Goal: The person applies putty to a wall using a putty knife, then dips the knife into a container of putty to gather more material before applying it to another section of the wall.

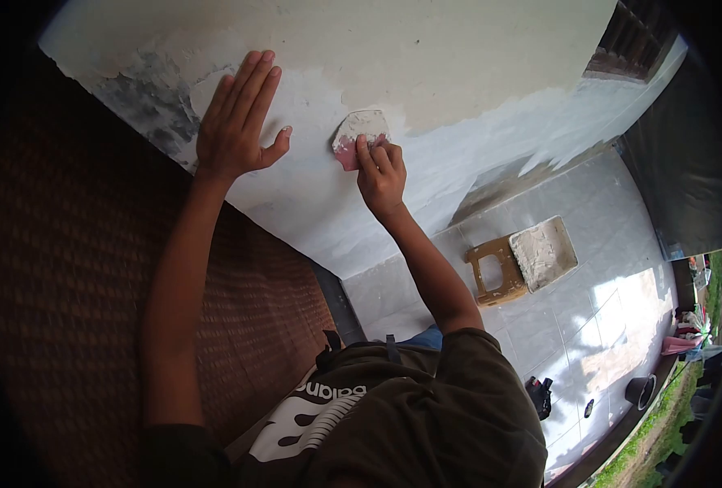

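My right hand (383, 177) grips a reddish putty scraper (353, 137) whose blade is caked with off-white putty. The scraper lies close against the wall (312, 187), over a whitish coated area. To its left my left hand (237, 122) rests on the wall with the palm down, fingers stretched out and thumb apart. Beside that hand is a dark patch of bare, flaking wall (153, 102). On the tiled floor a rectangular tray of white putty (571, 259) sits at the edge of a brown plastic stool (503, 291).
A brown woven screen (84, 268) runs along the left. Grey floor tiles (532, 333) lie below the wall. Farther right are a black bucket (641, 392), a dark object (540, 397) and grass (654, 443). A dark window opening (631, 41) is at the upper right.
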The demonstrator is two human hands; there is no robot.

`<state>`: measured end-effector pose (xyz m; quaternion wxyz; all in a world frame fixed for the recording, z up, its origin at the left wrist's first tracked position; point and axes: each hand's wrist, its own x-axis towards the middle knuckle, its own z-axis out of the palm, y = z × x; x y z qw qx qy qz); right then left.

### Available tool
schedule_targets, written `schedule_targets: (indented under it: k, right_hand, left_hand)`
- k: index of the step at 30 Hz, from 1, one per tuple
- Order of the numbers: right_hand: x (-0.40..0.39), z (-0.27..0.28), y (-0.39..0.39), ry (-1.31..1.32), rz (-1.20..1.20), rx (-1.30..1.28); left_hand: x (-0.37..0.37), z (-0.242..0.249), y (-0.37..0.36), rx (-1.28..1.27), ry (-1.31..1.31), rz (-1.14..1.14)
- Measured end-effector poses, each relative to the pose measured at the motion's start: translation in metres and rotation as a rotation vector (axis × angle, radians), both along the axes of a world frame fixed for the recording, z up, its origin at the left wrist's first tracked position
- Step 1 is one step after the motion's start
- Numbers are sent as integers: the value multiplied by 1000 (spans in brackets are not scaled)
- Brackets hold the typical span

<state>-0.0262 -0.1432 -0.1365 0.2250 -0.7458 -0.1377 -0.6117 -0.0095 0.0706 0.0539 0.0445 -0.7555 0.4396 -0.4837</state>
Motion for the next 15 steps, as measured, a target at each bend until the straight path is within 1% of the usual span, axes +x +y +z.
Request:
schedule_targets:
  k: [2,5,7,9,11,13,15]
  right_hand:
    - [-23,-12,9,93,64,95]
    - [-61,-15,22,200,265,260]
    - [-64,-8,15,177,269,279]
    - [-53,9,-1,56,115,243]
    - [-35,21,-15,-12,15,197]
    - [-18,26,-22,-47,-58,190]
    - [-9,29,-23,-41,-67,179]
  left_hand:
    - [0,0,-1,-4,1,-19]
    - [0,-1,-1,-3,4,-19]
    - [0,-1,0,4,13,0]
    - [0,-1,1,30,6,-2]
    - [1,-1,0,25,7,-9]
    - [2,-2,0,20,2,-13]
    - [3,-3,1,-7,16,-4]
